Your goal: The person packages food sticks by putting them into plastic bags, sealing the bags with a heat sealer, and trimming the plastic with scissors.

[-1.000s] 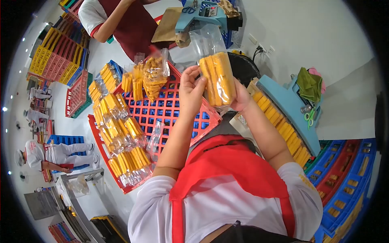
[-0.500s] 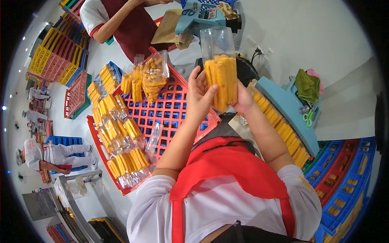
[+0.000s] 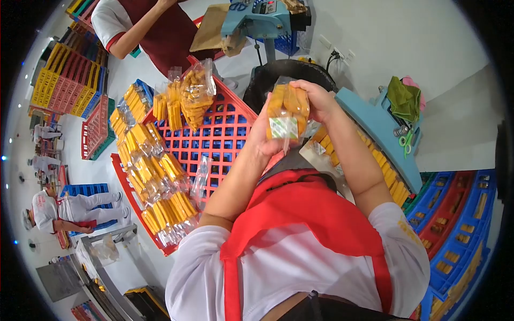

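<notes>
A clear plastic bag of yellow-orange snack sticks (image 3: 290,101) is held between both hands in front of the red apron. A white and green label (image 3: 284,128) on it faces me. My left hand (image 3: 262,134) is closed around the bag's lower left side. On its upper right side, my right hand (image 3: 317,101) grips it with the thumb over the edge. Left of my hands, several filled bags (image 3: 152,166) lie in rows on a red crate (image 3: 230,136), along with a fuller bag (image 3: 196,99) of the same kind of snack.
A blue-grey sealing machine (image 3: 375,134) stands at right, with snack sticks (image 3: 388,174) along it and green scissors (image 3: 406,143). Beyond my hands is a black-lined bin (image 3: 262,80). A co-worker in a maroon apron (image 3: 160,37) stands at upper left. Stacked crates (image 3: 455,219) fill the lower right.
Both hands have turned the bag: its long clear top no longer stands up, and the label now faces me. My right hand has shifted to the bag's upper side.
</notes>
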The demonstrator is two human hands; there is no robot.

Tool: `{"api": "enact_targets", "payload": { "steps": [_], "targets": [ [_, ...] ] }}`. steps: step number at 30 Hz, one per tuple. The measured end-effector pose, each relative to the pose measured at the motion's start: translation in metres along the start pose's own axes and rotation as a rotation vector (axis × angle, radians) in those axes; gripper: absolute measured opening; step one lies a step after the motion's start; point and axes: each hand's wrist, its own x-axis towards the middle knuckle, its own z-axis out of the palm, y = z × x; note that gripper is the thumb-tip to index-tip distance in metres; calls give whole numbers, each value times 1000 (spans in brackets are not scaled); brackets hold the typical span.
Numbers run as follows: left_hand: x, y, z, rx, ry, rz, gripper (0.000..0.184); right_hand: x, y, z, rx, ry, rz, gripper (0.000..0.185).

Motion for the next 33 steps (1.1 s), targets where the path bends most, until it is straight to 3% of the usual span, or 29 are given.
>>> {"api": "enact_targets", "payload": {
  "steps": [3,7,8,9,10,12,14,16,20,24,26,28,30,32,33],
  "targets": [
    [1,1,-11,-17,195,-5,48,4,12,-5,41,-19,51,27],
    [2,2,-16,-70,189,44,48,11,15,-9,38,0,18,28],
    [4,6,-24,-135,34,-13,48,6,13,-3,28,-11,40,28],
    [2,9,-31,-199,-122,-58,48,-5,7,10,-73,37,-127,28],
    [-4,11,-33,-220,-111,-15,48,-13,1,23,-173,73,-287,28],
    [-25,11,-30,-267,-294,-114,49,-19,-10,41,-259,-6,-531,24],
    [-48,9,-35,-286,-384,-116,50,-19,-22,40,-321,-124,-447,22],
    [-67,3,-38,-267,-148,-24,51,-10,-21,37,-382,-227,-393,20],
    [-102,-5,-85,-8,-43,120,54,6,7,58,-554,-325,-273,11],
    [-128,8,-171,268,-107,101,54,28,49,89,-882,-507,-370,17],
    [-148,8,-192,738,497,211,50,37,71,98,-1114,-526,-414,17],
    [-177,4,-218,838,1034,317,38,51,91,97,-1247,-496,-467,15],
    [-211,-2,-253,643,1286,665,31,62,103,94,-1374,-457,-531,15],
    [-247,-13,-290,849,1611,1034,29,72,106,91,-1530,-454,-776,14],
    [-264,-15,-291,880,1844,1072,26,73,106,92,-1624,-466,-829,16]
  ]
}}
